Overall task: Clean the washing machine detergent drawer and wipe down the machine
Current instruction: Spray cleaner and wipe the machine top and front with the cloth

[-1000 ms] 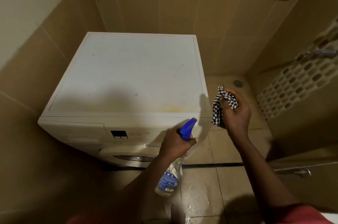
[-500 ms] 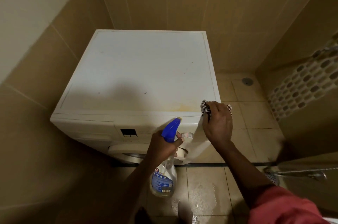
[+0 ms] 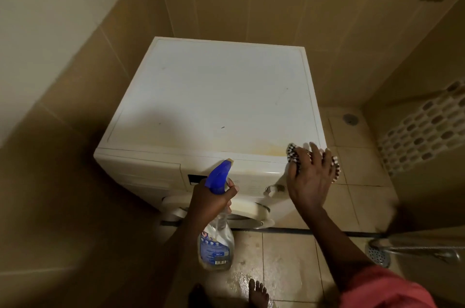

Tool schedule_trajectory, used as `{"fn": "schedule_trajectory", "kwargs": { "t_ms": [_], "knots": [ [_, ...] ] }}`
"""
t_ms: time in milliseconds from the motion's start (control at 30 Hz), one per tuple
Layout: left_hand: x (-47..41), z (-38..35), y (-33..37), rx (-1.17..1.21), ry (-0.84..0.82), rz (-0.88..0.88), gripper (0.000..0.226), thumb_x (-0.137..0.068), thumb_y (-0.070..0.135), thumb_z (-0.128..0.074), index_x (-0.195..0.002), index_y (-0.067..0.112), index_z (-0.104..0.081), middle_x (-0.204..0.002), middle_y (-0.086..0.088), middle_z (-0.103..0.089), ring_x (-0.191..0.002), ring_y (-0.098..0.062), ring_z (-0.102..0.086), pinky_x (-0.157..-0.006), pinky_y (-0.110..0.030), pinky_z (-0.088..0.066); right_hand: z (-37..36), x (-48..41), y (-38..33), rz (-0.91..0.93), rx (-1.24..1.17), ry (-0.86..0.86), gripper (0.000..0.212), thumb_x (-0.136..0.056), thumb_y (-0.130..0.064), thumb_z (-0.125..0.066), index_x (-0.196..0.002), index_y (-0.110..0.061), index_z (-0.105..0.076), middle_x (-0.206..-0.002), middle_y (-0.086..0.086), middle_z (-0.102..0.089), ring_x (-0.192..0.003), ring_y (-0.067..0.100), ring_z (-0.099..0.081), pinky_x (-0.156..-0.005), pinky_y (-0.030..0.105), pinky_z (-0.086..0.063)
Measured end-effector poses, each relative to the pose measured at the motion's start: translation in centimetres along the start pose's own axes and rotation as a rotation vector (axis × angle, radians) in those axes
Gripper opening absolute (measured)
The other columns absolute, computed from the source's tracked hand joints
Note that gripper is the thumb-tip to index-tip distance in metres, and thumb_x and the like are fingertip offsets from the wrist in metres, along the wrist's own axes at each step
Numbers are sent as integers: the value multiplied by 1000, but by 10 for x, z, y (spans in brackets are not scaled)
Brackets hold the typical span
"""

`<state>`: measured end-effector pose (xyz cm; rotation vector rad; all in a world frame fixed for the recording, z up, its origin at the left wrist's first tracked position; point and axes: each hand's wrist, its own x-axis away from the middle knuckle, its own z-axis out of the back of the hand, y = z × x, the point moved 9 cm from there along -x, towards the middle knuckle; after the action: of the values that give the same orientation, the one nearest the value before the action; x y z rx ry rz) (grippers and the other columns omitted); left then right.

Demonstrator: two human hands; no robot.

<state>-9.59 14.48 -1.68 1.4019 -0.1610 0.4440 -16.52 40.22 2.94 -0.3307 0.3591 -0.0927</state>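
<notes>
Left hand has its fingers wrapped round the neck of the spray bottle, with the forearm coming up from below. Right hand is palm down with fingers spread, pressing on the checkered cloth, arm stretched forward.

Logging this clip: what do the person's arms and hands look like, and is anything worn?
The left hand and right hand are bare: no gloves, and no ring or watch shows. Both forearms are uncovered. A coral-red sleeve covers the right upper arm; the left arm runs into shadow before any sleeve shows.
</notes>
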Motion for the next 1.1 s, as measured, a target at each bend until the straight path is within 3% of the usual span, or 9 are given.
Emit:
{"fn": "schedule_trajectory", "kwargs": {
  "t_ms": [133, 300, 367, 467, 533, 800, 900, 1100],
  "knots": [
    [-3, 19, -14, 55, 67, 85, 18, -81, 3, -78, -78, 11, -63, -51, -2, -62, -43, -15, -60, -49, -30, -57, -20, 18, -79, 141, -149, -7, 34, -83, -18, -58, -116, -17, -64, -115, 8, -62, -110, 30, -54, -99, 46, -38],
    [-7, 26, -16, 82, 48, 93, 21, -80, 3, -78, -74, 13, -61, -51, -4, -58, -41, -13, -57, -47, -27, -51, -23, 31, -123, 373, -166, -45, 36, -82, -17, -59, -118, -19, -65, -118, 3, -63, -113, 26, -55, -99, 41, -39],
    [-5, 37, -16, 69, 56, 63, 17, -81, 3, -78, -79, 8, -62, -54, -5, -59, -42, -12, -58, -46, -25, -51, -18, 29, -95, 278, -74, -9, 36, -84, -20, -61, -121, -22, -63, -122, 1, -62, -116, 26, -54, -102, 43, -38],
    [-5, 60, -28, 45, 100, 70, 18, -81, 7, -79, -80, 7, -61, -49, 1, -60, -41, -9, -59, -49, -25, -52, -8, 26, -45, -50, -27, 78, 34, -85, -21, -62, -119, -19, -63, -123, 5, -62, -120, 30, -50, -104, 47, -37],
    [-4, 75, -39, 52, 118, 103, 18, -81, 10, -79, -79, 8, -61, -46, 2, -59, -41, -9, -59, -51, -27, -53, -11, 28, -56, -109, -55, 115, 35, -82, -16, -63, -117, -15, -64, -120, 8, -63, -116, 31, -52, -104, 46, -36],
    [-1, 95, -53, 49, 111, 124, 21, -76, 19, -83, -82, 13, -64, -52, -2, -63, -46, -19, -61, -61, -37, -57, -40, 48, -188, 280, -193, -18, 39, -78, -14, -60, -116, -20, -66, -114, 3, -64, -105, 28, -56, -98, 43, -42],
    [6, 99, -60, 46, 120, 140, 18, -80, 13, -81, -80, 15, -63, -51, 0, -63, -45, -16, -62, -57, -33, -57, -38, 48, -176, 375, -187, -27, 38, -79, -14, -63, -116, -18, -67, -115, 5, -65, -103, 29, -57, -96, 41, -43],
    [29, 119, -78, 36, 192, 177, 22, -75, 16, -85, -82, 13, -64, -58, -2, -64, -50, -19, -62, -59, -35, -56, -21, 38, -112, 269, -179, 66, 34, -83, -13, -60, -117, -15, -66, -111, 8, -66, -102, 29, -58, -104, 46, -39]
  ]
}}
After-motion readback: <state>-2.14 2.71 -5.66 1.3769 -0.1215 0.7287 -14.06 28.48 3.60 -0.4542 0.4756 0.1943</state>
